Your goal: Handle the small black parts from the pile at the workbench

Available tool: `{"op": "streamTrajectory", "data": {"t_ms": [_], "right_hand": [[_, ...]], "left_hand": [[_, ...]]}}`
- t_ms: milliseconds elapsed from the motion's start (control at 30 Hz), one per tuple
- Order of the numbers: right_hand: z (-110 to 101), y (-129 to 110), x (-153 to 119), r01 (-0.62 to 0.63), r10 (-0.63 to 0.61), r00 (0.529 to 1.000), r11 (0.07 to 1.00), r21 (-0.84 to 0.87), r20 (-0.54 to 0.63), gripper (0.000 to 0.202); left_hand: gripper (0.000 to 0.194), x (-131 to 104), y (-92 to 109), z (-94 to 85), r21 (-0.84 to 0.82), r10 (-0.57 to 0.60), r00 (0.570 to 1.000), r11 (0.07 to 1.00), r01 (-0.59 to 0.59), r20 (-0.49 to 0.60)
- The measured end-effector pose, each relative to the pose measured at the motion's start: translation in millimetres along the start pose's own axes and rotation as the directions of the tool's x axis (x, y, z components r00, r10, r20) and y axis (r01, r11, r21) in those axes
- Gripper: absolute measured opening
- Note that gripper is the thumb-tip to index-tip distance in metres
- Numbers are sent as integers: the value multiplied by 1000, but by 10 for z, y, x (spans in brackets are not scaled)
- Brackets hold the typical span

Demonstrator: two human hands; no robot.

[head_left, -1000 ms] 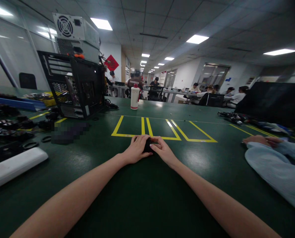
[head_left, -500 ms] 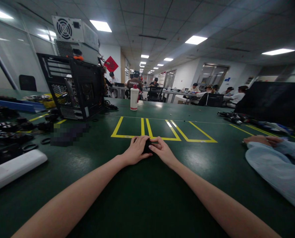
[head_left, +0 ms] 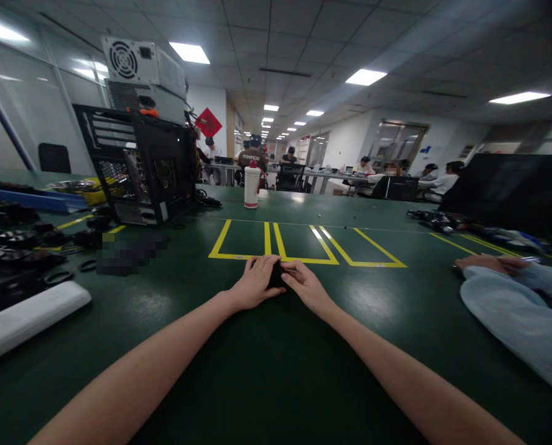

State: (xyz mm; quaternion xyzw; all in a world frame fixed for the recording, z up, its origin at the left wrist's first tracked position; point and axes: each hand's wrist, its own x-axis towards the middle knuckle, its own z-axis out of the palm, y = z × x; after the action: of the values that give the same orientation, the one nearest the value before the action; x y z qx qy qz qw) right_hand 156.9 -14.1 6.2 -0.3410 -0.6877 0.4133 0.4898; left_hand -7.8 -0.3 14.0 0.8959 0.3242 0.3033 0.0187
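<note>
A small black object (head_left: 276,275) sits between my hands over the green table (head_left: 276,371); its kind is hard to tell, as fingers cover most of it. My left hand (head_left: 256,281) wraps round its left side, thumb below and fingers over the top. From the right, my right hand (head_left: 304,283) pinches at its edge with thumb and fingertips. Both hands are just in front of yellow tape outlines (head_left: 303,259) on the tabletop.
At left stand an open black computer case (head_left: 150,167) with power supplies (head_left: 141,62) on top, a white bar-shaped object (head_left: 34,318) and dark parts. A white cup (head_left: 251,185) stands ahead. A co-worker's sleeved arms (head_left: 512,303) rest at right, near cables (head_left: 436,219).
The fingers of my right hand have shifted slightly on the black object. My left hand keeps its grip, and the view has tipped a little.
</note>
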Motion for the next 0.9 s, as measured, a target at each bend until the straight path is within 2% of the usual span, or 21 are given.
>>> {"op": "streamTrajectory", "data": {"t_ms": [133, 267, 433, 533, 600, 767, 900], "right_hand": [[-4, -12, 39, -38, 38, 999, 999, 15, -31, 24], [-26, -1, 37, -104, 104, 995, 995, -9, -6, 26], [-26, -8, -22, -16, 17, 1000, 998, -57, 17, 31], [-13, -17, -15, 6, -7, 1000, 999, -36, -10, 22], [-8, -20, 8, -11, 11, 1000, 1000, 0, -29, 19], [-5, -31, 30, -117, 119, 993, 990, 76, -26, 29], [-1, -46, -5, -109, 108, 994, 991, 82, 19, 28]], "left_hand": [[58, -3, 10, -16, -4, 7, 1000, 1000, -7, 10], [58, -5, 12, -23, 5, 8, 1000, 1000, -8, 23], [53, 3, 8, -12, 11, -12, 1000, 1000, 12, 25], [55, 3, 12, -15, 20, -1, 1000, 1000, 0, 20], [57, 0, 13, -20, 22, 4, 1000, 1000, -4, 20], [58, -7, 2, -20, 10, 2, 1000, 1000, -3, 30], [59, -8, -17, 4, 7, -1, 1000, 1000, 1, 9]]}}
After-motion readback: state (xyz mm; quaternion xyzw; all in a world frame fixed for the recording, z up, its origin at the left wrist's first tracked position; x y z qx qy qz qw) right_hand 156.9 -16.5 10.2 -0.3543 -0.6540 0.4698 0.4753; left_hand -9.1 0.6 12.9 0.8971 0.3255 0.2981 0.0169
